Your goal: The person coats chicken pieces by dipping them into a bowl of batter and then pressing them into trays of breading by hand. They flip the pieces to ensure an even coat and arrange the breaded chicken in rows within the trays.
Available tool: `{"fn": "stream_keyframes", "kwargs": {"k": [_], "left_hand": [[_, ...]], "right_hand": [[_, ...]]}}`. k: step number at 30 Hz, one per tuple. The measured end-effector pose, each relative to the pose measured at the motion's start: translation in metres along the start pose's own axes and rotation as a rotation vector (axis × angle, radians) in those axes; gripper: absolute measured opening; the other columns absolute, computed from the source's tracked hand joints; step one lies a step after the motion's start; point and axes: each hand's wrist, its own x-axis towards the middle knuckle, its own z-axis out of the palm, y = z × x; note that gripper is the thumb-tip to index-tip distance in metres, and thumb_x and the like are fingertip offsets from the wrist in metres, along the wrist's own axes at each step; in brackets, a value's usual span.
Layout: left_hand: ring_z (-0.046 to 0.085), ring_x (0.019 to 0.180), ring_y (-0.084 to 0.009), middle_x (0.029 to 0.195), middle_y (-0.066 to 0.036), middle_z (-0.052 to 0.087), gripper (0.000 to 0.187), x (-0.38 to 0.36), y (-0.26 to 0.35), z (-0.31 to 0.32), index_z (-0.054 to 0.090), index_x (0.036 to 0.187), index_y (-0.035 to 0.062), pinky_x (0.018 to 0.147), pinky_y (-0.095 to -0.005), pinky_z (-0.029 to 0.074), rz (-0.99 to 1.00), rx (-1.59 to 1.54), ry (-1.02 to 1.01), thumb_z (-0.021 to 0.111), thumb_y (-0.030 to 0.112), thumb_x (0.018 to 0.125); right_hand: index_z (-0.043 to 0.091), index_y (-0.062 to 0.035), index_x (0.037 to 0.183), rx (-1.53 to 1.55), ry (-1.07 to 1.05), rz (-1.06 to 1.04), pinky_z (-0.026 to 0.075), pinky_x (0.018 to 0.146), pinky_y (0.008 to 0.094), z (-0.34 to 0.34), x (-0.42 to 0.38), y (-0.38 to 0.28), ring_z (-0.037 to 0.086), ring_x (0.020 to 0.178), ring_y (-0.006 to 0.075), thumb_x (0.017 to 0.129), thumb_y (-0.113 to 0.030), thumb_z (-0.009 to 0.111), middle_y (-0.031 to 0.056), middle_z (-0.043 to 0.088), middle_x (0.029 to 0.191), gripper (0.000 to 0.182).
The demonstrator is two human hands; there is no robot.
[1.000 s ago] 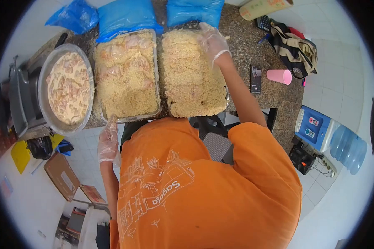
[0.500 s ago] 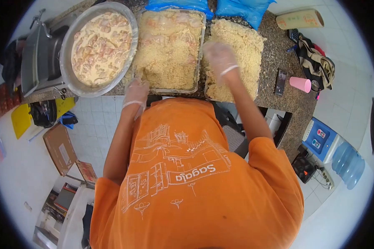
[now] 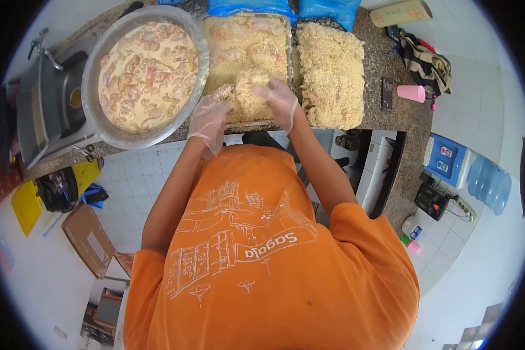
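Observation:
Both gloved hands are over the tray of crumbs (image 3: 289, 44) in the middle. Between them is a crumb-coated piece of meat (image 3: 252, 96), apparently chicken. My right hand (image 3: 282, 104) grips its right side with bent fingers. My left hand (image 3: 212, 114) is closed at its left side, fingertips caked with crumbs; its exact hold is partly hidden. Left of the tray stands a large round metal basin (image 3: 88, 81) with raw meat pieces (image 3: 149, 76) in pale batter. On the right, a heap of breaded pieces (image 3: 332, 76) fills another tray, whose edges are mostly covered.
Blue plastic bags (image 3: 329, 13) lie behind the trays. Right on the counter are a phone (image 3: 387, 93), a pink cup (image 3: 412, 93), a bag (image 3: 426, 64) and a film roll (image 3: 401, 13). A sink (image 3: 70, 96) is at the left, a water dispenser (image 3: 446, 160) at the lower right.
My right hand has moved left from the breaded heap to the middle tray. My left hand has come up over the crumbs, and a coated piece is now held between them.

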Motion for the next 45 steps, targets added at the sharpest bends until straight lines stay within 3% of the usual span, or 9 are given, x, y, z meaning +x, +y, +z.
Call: {"fn": "stream_keyframes", "kwargs": {"k": [2,4,6,16,22,30,37,40,45], "left_hand": [[0.061,0.098,-0.0294,0.113,-0.017,0.062,0.032,-0.008,0.015,-0.009,0.062,0.115,0.0081,0.085,-0.0401,0.049,0.037,-0.06,0.06,0.056,0.03,0.093],[0.059,0.107,-0.0314,0.124,-0.016,0.059,0.019,-0.022,0.068,-0.043,0.063,0.107,0.0112,0.087,-0.0409,0.05,-0.387,-0.167,-0.075,0.055,0.023,0.094],[0.058,0.11,-0.0336,0.128,-0.016,0.058,0.02,-0.028,0.04,-0.037,0.063,0.11,0.0128,0.089,-0.0418,0.05,-0.17,-0.003,-0.073,0.054,0.019,0.093],[0.061,0.112,-0.0299,0.132,-0.014,0.064,0.049,-0.03,-0.009,-0.028,0.057,0.141,0.0197,0.101,-0.0359,0.044,0.307,0.281,0.095,0.054,0.023,0.092],[0.062,0.109,-0.0219,0.129,-0.013,0.066,0.047,-0.05,0.052,-0.037,0.059,0.139,0.0143,0.098,-0.03,0.044,-0.172,-0.164,0.069,0.053,0.016,0.092],[0.063,0.096,-0.0188,0.118,-0.008,0.069,0.042,-0.035,-0.006,0.002,0.064,0.132,0.0116,0.089,-0.0295,0.047,-0.095,0.251,0.156,0.053,0.008,0.091],[0.063,0.107,-0.0357,0.126,-0.017,0.063,0.021,-0.039,0.001,0.019,0.068,0.109,0.0122,0.088,-0.0429,0.052,0.143,0.595,0.298,0.058,0.011,0.09],[0.062,0.115,-0.0305,0.133,-0.016,0.061,0.032,-0.031,-0.022,0.025,0.063,0.125,0.0124,0.093,-0.0358,0.05,0.105,0.394,0.233,0.057,0.009,0.093],[0.056,0.13,-0.0274,0.144,-0.02,0.053,0.046,-0.026,-0.015,0.02,0.055,0.143,0.0135,0.101,-0.031,0.045,0.046,0.383,0.122,0.056,0.013,0.097]], "right_hand": [[0.056,0.0052,0.127,-0.977,0.159,-1.128,0.05,0.096,0.041,-0.02,0.0,0.021,0.066,0.107,0.0263,0.09,-0.005,0.068,0.0145,0.067,0.126,0.041],[0.057,-0.0001,0.13,-0.748,0.001,-1.16,0.048,0.099,0.0392,-0.022,0.028,0.034,0.063,0.113,0.0248,0.09,-0.006,0.07,0.0145,0.064,0.131,0.043],[0.052,-0.0033,0.135,0.219,0.147,0.024,0.047,0.096,0.0447,0.013,0.006,-0.022,0.058,0.117,0.0272,0.08,-0.014,0.084,0.0143,0.063,0.129,0.065],[0.026,0.0034,0.152,0.188,0.32,0.039,0.042,0.104,0.0482,-0.043,0.0,-0.014,0.044,0.136,0.0343,0.073,-0.028,0.09,0.027,0.042,0.149,0.106],[0.063,-0.0045,0.123,0.093,0.487,-0.106,0.06,0.071,0.0356,-0.153,-0.064,-0.116,0.07,0.09,0.0244,0.084,-0.014,0.08,0.0129,0.071,0.111,0.044],[0.039,-0.0108,0.152,-1.69,0.386,-0.447,0.036,0.116,0.0438,-0.259,-0.018,-0.092,0.044,0.139,0.0309,0.095,-0.046,0.061,0.02,0.06,0.135,0.07],[0.017,-0.0048,0.158,-1.628,0.33,-0.344,0.013,0.125,0.043,-0.255,-0.019,-0.081,0.022,0.151,0.0288,0.104,-0.052,0.036,0.0215,0.052,0.143,0.074],[0.016,-0.0035,0.158,-1.674,0.627,-0.644,0.019,0.123,0.046,-0.241,-0.002,-0.086,0.032,0.147,0.0311,0.103,-0.057,0.032,0.024,0.056,0.137,0.079],[0.012,-0.0024,0.158,-1.555,0.408,-0.223,0.024,0.12,0.0455,-0.233,0.001,-0.087,0.051,0.129,0.0361,0.102,-0.057,0.038,0.0233,0.057,0.136,0.083]]}}
